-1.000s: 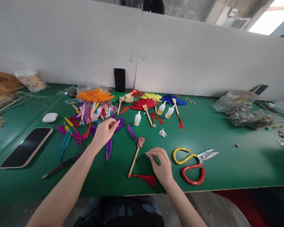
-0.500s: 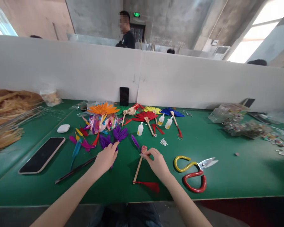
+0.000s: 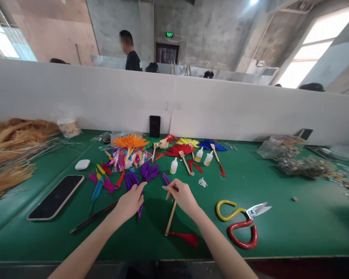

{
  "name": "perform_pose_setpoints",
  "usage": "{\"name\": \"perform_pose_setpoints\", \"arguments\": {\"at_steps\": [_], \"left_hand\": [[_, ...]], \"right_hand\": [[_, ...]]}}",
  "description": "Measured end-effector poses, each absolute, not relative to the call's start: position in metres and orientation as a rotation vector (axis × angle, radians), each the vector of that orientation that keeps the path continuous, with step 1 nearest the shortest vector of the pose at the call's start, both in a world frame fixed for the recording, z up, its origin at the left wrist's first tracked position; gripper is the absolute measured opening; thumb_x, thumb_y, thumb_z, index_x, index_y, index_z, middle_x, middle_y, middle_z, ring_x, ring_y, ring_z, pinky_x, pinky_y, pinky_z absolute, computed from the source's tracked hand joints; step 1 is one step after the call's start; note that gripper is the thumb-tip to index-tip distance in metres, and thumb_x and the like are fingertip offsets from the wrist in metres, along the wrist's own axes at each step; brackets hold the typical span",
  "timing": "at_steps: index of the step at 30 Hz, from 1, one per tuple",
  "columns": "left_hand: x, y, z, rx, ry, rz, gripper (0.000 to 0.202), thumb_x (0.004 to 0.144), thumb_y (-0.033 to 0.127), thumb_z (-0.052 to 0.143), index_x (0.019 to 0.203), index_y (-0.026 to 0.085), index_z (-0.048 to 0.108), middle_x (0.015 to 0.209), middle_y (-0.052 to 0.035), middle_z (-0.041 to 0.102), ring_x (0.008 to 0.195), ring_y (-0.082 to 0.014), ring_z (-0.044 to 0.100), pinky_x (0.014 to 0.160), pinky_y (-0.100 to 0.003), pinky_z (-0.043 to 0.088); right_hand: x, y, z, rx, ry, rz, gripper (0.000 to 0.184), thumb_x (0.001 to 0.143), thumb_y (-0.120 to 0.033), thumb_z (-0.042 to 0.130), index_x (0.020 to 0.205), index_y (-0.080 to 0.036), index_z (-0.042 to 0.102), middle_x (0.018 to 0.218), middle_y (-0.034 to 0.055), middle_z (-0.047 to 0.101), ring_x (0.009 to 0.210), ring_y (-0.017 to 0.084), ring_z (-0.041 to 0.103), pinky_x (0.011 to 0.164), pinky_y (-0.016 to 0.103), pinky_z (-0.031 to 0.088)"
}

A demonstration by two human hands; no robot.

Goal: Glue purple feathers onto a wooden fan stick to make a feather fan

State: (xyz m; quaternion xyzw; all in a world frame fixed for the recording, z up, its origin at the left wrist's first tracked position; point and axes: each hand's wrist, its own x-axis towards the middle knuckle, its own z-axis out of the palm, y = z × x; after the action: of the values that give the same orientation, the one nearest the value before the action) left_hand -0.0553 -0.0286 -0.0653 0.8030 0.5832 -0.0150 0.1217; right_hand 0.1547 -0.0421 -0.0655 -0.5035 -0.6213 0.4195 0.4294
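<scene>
left hand [image 3: 131, 201]: by purple feathers [image 3: 150, 172], grip unclear | right hand [image 3: 180, 195]: fingers curled over wooden stick [image 3: 170, 221]'s top, hold unclear | stick: on green table [image 3: 267, 174] | risk: brushing fingers may skew lone purple feather [image 3: 166, 178]

From your head, the camera looked forward and down across the green table [image 3: 282, 228], your left hand [image 3: 130, 202] and right hand [image 3: 182, 196] near, the white partition [image 3: 235, 110] farther off.

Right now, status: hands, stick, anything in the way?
Left hand by purple feathers, grip unclear. Right hand covers upper end of wooden stick. Scissors to the right, clear of both hands.
</scene>
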Motion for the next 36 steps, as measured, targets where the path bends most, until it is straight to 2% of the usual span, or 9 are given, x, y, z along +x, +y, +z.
{"name": "perform_pose_setpoints", "arguments": {"at_steps": [7, 12, 17, 25, 28, 32, 36], "left_hand": [[-0.054, -0.029, -0.062, 2.272, 1.713, 0.036, 0.046, 0.091, 0.034, 0.029, 0.134, 0.019, 0.034, 0.110, -0.0115, 0.055, 0.075, -0.0205, 0.062, 0.055, -0.026, 0.043], [-0.054, -0.027, -0.068, 2.233, 1.759, 0.114, 0.045, 0.091, 0.039, 0.030, 0.132, 0.021, 0.036, 0.111, -0.0100, 0.059, 0.080, -0.0209, 0.063, 0.057, -0.026, 0.044], [-0.054, -0.026, -0.078, 2.259, 1.774, 0.113, 0.046, 0.092, 0.039, 0.030, 0.135, 0.022, 0.033, 0.114, -0.0102, 0.058, 0.084, -0.0225, 0.064, 0.059, -0.027, 0.045], [-0.054, -0.026, -0.078, 2.311, 1.757, 0.001, 0.044, 0.092, 0.021, 0.024, 0.135, 0.022, 0.033, 0.108, -0.0082, 0.061, 0.083, -0.0195, 0.065, 0.059, -0.025, 0.044], [-0.056, -0.024, -0.074, 2.322, 1.786, 0.060, 0.042, 0.093, 0.024, 0.025, 0.134, 0.023, 0.034, 0.107, -0.0075, 0.061, 0.079, -0.0186, 0.065, 0.055, -0.024, 0.042], [-0.059, -0.018, -0.065, 2.327, 1.962, 0.157, 0.041, 0.093, 0.034, 0.028, 0.131, 0.021, 0.038, 0.104, -0.0085, 0.060, 0.074, -0.0184, 0.063, 0.050, -0.023, 0.039], [-0.072, -0.011, -0.061, 2.259, 2.065, 0.219, 0.044, 0.091, 0.039, 0.031, 0.129, 0.018, 0.039, 0.098, -0.0084, 0.059, 0.067, -0.0166, 0.060, 0.050, -0.023, 0.037]], "right_hand": [[0.154, -0.034, -0.071, -1.260, -1.599, 1.026, 0.034, 0.085, -0.051, 0.048, 0.067, -0.022, 0.045, 0.046, -0.0044, 0.054, 0.043, 0.014, 0.056, 0.048, 0.023, 0.045], [0.156, -0.032, -0.075, -1.220, -1.573, 1.078, 0.043, 0.089, -0.054, 0.036, 0.064, -0.021, 0.047, 0.042, -0.0054, 0.048, 0.039, 0.012, 0.053, 0.047, 0.023, 0.046], [0.157, -0.031, -0.077, -1.240, -1.470, 1.118, 0.037, 0.073, -0.056, 0.061, 0.070, -0.021, 0.048, 0.056, -0.0015, 0.059, 0.051, 0.014, 0.059, 0.045, 0.022, 0.045], [0.161, -0.032, -0.083, -1.209, -1.393, 1.111, 0.035, 0.086, -0.051, 0.045, 0.068, -0.020, 0.048, 0.041, -0.0075, 0.045, 0.035, 0.009, 0.045, 0.041, 0.020, 0.039], [0.161, -0.033, -0.083, -1.220, -1.357, 1.143, 0.041, 0.087, -0.053, 0.041, 0.063, -0.020, 0.047, 0.039, -0.0072, 0.043, 0.033, 0.008, 0.044, 0.040, 0.020, 0.039], [0.161, -0.033, -0.081, -1.221, -1.274, 1.196, 0.036, 0.073, -0.051, 0.064, 0.070, -0.020, 0.046, 0.051, -0.0048, 0.055, 0.039, 0.009, 0.050, 0.041, 0.020, 0.041], [0.162, -0.034, -0.082, -1.202, -1.305, 1.205, 0.035, 0.078, -0.052, 0.057, 0.069, -0.019, 0.047, 0.051, -0.0039, 0.056, 0.038, 0.008, 0.047, 0.040, 0.019, 0.040]]}}
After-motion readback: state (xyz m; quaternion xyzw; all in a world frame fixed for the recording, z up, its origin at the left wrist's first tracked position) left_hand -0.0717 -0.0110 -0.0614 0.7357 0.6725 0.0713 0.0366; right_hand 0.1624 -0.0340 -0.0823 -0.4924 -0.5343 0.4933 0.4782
